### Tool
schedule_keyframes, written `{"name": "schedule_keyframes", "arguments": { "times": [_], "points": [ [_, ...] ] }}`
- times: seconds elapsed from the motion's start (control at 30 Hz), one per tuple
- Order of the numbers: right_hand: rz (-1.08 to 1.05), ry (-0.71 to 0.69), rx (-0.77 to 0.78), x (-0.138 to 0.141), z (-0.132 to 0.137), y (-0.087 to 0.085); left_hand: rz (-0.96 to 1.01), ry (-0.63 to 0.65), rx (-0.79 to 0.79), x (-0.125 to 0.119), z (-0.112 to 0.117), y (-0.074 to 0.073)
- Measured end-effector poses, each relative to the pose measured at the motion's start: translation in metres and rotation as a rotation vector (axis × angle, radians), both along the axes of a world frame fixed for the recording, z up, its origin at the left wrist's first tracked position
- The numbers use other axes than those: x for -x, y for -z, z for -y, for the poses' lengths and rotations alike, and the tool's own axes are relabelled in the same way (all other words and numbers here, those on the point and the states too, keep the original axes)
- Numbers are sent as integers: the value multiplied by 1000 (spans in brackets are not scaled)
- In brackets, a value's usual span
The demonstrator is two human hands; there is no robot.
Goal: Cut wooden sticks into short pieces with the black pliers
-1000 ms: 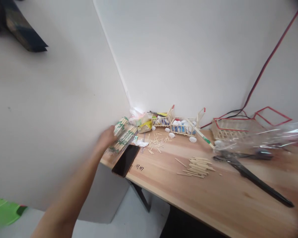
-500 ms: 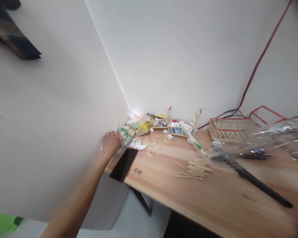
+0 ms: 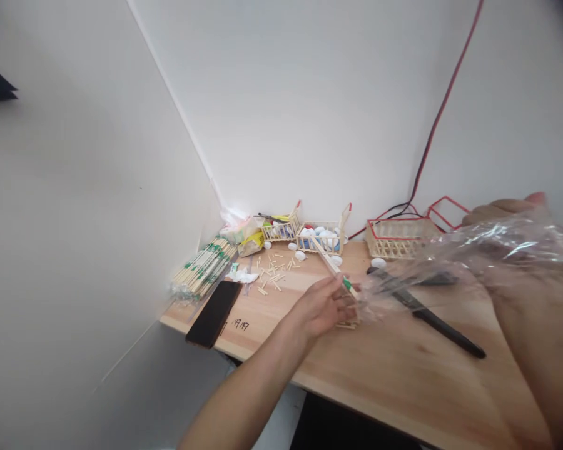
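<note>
My left hand [image 3: 321, 307] reaches over the wooden desk [image 3: 380, 369], fingers pinched on a wooden chopstick with a green band [image 3: 332, 267] that sticks out of a clear plastic bag [image 3: 455, 259]. Just under that hand lies a pile of short cut sticks [image 3: 349, 324], mostly hidden. My right hand [image 3: 520, 275] is close to the camera at the right and grips the clear plastic bag. A bundle of green-banded chopsticks in plastic [image 3: 201, 272] lies at the desk's left corner, apart from both hands.
A black phone [image 3: 213, 314] hangs over the desk's left edge. Black scissors [image 3: 426, 315] lie mid-desk. Small stick-built carts [image 3: 321, 236] with white and blue caps, a stick basket with red trim [image 3: 394, 237], loose stick bits [image 3: 269, 275] and red and black cables [image 3: 431, 125] crowd the back wall.
My left hand left the chopstick bundle at the corner and moved right to the chopstick at the bag's mouth. The right hand with the bag came closer into view.
</note>
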State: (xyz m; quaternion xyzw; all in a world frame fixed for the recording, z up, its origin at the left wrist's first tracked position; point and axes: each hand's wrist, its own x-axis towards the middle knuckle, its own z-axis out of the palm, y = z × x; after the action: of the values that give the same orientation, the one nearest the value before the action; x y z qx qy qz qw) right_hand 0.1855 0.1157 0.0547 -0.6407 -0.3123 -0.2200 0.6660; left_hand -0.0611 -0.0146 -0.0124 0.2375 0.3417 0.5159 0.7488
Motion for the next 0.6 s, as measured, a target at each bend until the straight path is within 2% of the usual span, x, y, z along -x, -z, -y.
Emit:
{"name": "schedule_keyframes", "arguments": {
  "times": [0.03, 0.07, 0.1, 0.13, 0.17, 0.23, 0.27, 0.33, 0.37, 0.43, 0.57, 0.6],
  "points": [
    [-86, -687, -185, -3, 5, -1, 21, -41, -34, -4, -4, -3],
    [-223, -1318, -240, -4, 11, -2, 31, -91, -80, -6, -6, -8],
    [-413, -1627, -169, -4, 18, -4, 29, -145, -135, -7, -7, -14],
    [-587, -1751, -158, -2, 26, -7, 16, -198, -191, -6, -5, -21],
    [-714, -1798, -93, 0, 34, -11, -8, -244, -242, -5, -2, -27],
    [-881, -1691, -63, 8, 50, -20, -65, -308, -303, -3, 8, -38],
    [-927, -1688, 26, 13, 57, -24, -90, -327, -308, -2, 14, -42],
    [-904, -1784, 302, 25, 71, -27, -119, -323, -283, -2, 27, -44],
    [-823, -1869, 477, 32, 76, -26, -122, -302, -264, -3, 34, -44],
    [-546, -2104, 716, 49, 85, -20, -112, -228, -231, -6, 47, -41],
    [-116, -2068, 790, 82, 94, 0, -129, -80, -186, -13, 70, -32],
    [-72, -2045, 833, 89, 96, 4, -150, -68, -174, -14, 74, -30]
  ]
}}
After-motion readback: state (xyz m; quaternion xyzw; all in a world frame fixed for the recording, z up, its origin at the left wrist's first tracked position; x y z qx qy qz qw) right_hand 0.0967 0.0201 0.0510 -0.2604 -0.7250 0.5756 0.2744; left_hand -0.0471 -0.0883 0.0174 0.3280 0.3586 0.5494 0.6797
